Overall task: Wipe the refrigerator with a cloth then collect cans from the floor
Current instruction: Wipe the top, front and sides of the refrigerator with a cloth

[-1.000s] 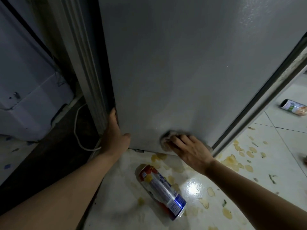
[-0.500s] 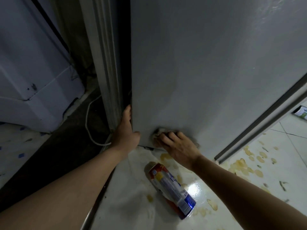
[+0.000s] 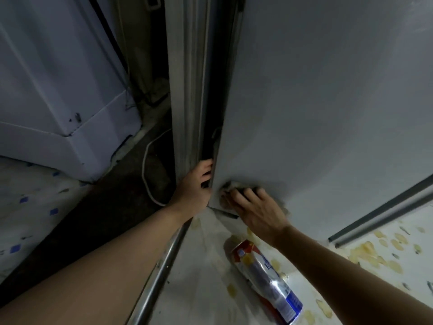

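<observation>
A: Two hands logged, both at the lower corner of the tall pale-grey metal refrigerator panel (image 3: 328, 102). State of each?

B: Item one, left hand (image 3: 191, 191): fingers curled round the panel's left edge, gripping it, thumb side toward the floor. Item two, right hand (image 3: 255, 208): fingers spread and laid flat, pressing a small crumpled pale cloth (image 3: 228, 186) against the panel face, just above the bottom edge. Only the cloth's upper fringe shows past the fingertips.

A: Cans?

B: One entered: a red, white and blue aluminium drink can (image 3: 267, 281), lying on its side on the glossy white floor tile (image 3: 201, 289) with yellowish blotches around it. No other can shows in this view.

A: Position against the hands?

B: Below and toward the wearer from the right hand, directly under the right forearm. Long axis runs diagonally, red end nearer the refrigerator, blue end nearer the wearer and further right. Right hand is clearly the nearer; left hand sits beyond a metal floor rail (image 3: 159, 273), further off.

A: Stage?

B: Judged as wiping in hand, collection not yet begun. For the pickup, the right hand would draw back and down and close across the can's short width; whether the cloth gets parked first I cannot tell.

A: Sundries?

B: One white cable (image 3: 146, 167) on the dark floor at left, one white appliance (image 3: 58, 90) beyond it.
</observation>
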Tool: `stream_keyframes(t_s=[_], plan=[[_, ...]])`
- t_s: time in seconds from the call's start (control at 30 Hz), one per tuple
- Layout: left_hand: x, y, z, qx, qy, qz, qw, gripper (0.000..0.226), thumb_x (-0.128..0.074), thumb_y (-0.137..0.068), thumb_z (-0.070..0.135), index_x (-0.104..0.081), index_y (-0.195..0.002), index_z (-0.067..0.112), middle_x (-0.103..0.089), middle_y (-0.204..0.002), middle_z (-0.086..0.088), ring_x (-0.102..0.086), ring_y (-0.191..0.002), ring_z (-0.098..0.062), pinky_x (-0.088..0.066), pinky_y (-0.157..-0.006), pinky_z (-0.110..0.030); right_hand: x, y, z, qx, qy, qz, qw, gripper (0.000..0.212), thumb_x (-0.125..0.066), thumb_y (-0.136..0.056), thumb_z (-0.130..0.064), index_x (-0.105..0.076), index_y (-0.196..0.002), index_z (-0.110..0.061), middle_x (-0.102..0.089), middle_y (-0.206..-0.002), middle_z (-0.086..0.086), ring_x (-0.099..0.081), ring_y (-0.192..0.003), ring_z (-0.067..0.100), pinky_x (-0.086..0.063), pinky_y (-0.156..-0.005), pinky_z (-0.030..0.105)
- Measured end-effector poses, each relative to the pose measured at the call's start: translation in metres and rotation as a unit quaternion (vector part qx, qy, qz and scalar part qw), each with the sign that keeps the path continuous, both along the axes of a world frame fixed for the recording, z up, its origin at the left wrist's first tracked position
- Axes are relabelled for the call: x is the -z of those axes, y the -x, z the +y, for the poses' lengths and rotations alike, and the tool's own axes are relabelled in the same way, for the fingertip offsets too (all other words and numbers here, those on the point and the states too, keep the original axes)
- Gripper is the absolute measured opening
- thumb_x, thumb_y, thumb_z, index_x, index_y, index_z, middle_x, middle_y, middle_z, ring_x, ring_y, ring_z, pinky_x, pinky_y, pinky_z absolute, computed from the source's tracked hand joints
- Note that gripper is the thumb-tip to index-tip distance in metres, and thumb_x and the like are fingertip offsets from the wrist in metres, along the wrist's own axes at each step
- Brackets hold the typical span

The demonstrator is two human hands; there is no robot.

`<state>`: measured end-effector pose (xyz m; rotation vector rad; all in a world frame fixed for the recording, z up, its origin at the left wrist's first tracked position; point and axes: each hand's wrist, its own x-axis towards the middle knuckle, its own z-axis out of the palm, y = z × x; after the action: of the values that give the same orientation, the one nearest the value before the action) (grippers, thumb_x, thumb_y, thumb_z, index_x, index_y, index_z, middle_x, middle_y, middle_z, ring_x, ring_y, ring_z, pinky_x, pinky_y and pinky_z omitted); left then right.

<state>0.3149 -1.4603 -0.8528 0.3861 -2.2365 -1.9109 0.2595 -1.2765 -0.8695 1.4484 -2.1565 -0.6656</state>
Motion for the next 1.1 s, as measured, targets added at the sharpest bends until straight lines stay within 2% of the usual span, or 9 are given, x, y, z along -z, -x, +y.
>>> stream_keyframes(t_s=[0.07, 0.17, 0.3, 0.5, 0.73, 0.83, 0.97, 1.03, 1.1], plan=[[0.000, -0.001, -0.005, 0.014, 0.006, -0.013, 1.000, 0.067, -0.052, -0.079, -0.017, -0.041, -0.136, 0.016, -0.048, -0.116, 0.012, -0.047, -0.107, -0.001, -0.042, -0.076, 0.000, -0.014, 0.000, -0.004, -0.012, 0.092, 0.016, 0.996, 0.049, -0.055, -0.081, -0.022, -0.056, -0.130, -0.023, -0.053, -0.120, 0.002, -0.048, -0.087, 0.021, -0.039, -0.072, 0.033], [0.005, 0.000, -0.011, 0.019, 0.002, -0.037, 0.999, 0.068, -0.047, -0.078, -0.021, -0.041, -0.135, 0.014, -0.051, -0.122, 0.005, -0.045, -0.114, -0.006, -0.039, -0.093, -0.016, -0.047, 0.004, -0.020, -0.026, 0.205, 0.052, 0.977, 0.047, -0.023, -0.097, -0.011, -0.050, -0.135, -0.015, -0.039, -0.123, 0.008, -0.037, -0.086, 0.025, -0.029, -0.072, 0.036], [0.014, 0.003, -0.017, -0.008, 0.001, -0.063, 0.998, 0.067, -0.048, -0.079, -0.020, -0.038, -0.137, 0.013, -0.054, -0.131, -0.011, -0.047, -0.123, -0.016, -0.040, -0.096, -0.023, -0.060, 0.006, -0.046, -0.017, 0.265, 0.087, 0.960, 0.050, -0.018, -0.097, -0.015, -0.052, -0.134, -0.014, -0.034, -0.127, 0.009, -0.035, -0.085, 0.027, -0.026, -0.071, 0.036], [0.025, 0.001, -0.024, -0.038, 0.008, -0.073, 0.997, 0.069, -0.046, -0.074, -0.024, -0.041, -0.133, 0.012, -0.054, -0.131, -0.012, -0.048, -0.126, -0.022, -0.041, -0.105, -0.041, -0.019, 0.008, -0.043, -0.038, 0.142, 0.111, 0.983, 0.048, -0.032, -0.089, -0.019, -0.054, -0.131, -0.024, -0.032, -0.129, 0.005, -0.035, -0.093, 0.025, -0.028, -0.077, 0.036], [0.018, -0.003, -0.020, -0.025, 0.094, -0.058, 0.994, 0.068, -0.048, -0.071, -0.022, -0.046, -0.129, 0.014, -0.053, -0.131, -0.004, -0.048, -0.123, -0.015, -0.039, -0.103, -0.026, 0.032, 0.000, -0.052, 0.000, -0.004, 0.041, 0.999, 0.063, -0.061, -0.078, -0.031, -0.044, -0.139, -0.028, -0.031, -0.132, 0.001, -0.031, -0.099, 0.023, -0.026, -0.081, 0.036], [0.015, -0.005, -0.023, -0.021, 0.118, -0.067, 0.991, 0.067, -0.051, -0.073, -0.019, -0.044, -0.131, 0.017, -0.051, -0.134, -0.001, -0.046, -0.125, -0.013, -0.037, -0.104, -0.025, 0.040, -0.005, -0.056, -0.001, -0.070, -0.011, 0.997, 0.062, -0.049, -0.083, -0.028, -0.034, -0.144, -0.028, -0.038, -0.143, -0.004, -0.033, -0.112, 0.024, -0.029, -0.090, 0.037], [0.014, -0.007, -0.024, -0.010, 0.128, -0.090, 0.988, 0.071, -0.050, -0.074, -0.018, -0.041, -0.134, 0.020, -0.048, -0.138, -0.001, -0.044, -0.128, -0.012, -0.038, -0.105, -0.029, 0.043, -0.004, -0.060, -0.002, -0.131, -0.105, 0.986, 0.061, -0.034, -0.095, -0.022, -0.008, -0.150, -0.018, -0.016, -0.152, 0.003, -0.029, -0.130, 0.022, -0.030, -0.104, 0.036], [0.015, -0.006, -0.021, 0.001, 0.125, -0.098, 0.987, 0.073, -0.051, -0.074, -0.018, -0.038, -0.136, 0.019, -0.046, -0.141, -0.002, -0.042, -0.129, -0.014, -0.038, -0.105, -0.029, 0.042, -0.002, -0.060, -0.005, -0.148, -0.113, 0.983, 0.062, -0.037, -0.096, -0.024, -0.007, -0.150, -0.018, -0.011, -0.152, 0.004, -0.023, -0.132, 0.024, -0.026, -0.106, 0.037], [0.015, -0.005, -0.016, 0.017, 0.118, -0.104, 0.987, 0.075, -0.051, -0.075, -0.017, -0.034, -0.139, 0.018, -0.043, -0.143, -0.005, -0.041, -0.131, -0.016, -0.036, -0.104, -0.026, 0.039, -0.003, -0.054, -0.008, -0.150, -0.102, 0.983, 0.059, -0.042, -0.094, -0.029, -0.019, -0.148, -0.026, -0.017, -0.151, 0.001, -0.027, -0.132, 0.023, -0.029, -0.105, 0.036]])
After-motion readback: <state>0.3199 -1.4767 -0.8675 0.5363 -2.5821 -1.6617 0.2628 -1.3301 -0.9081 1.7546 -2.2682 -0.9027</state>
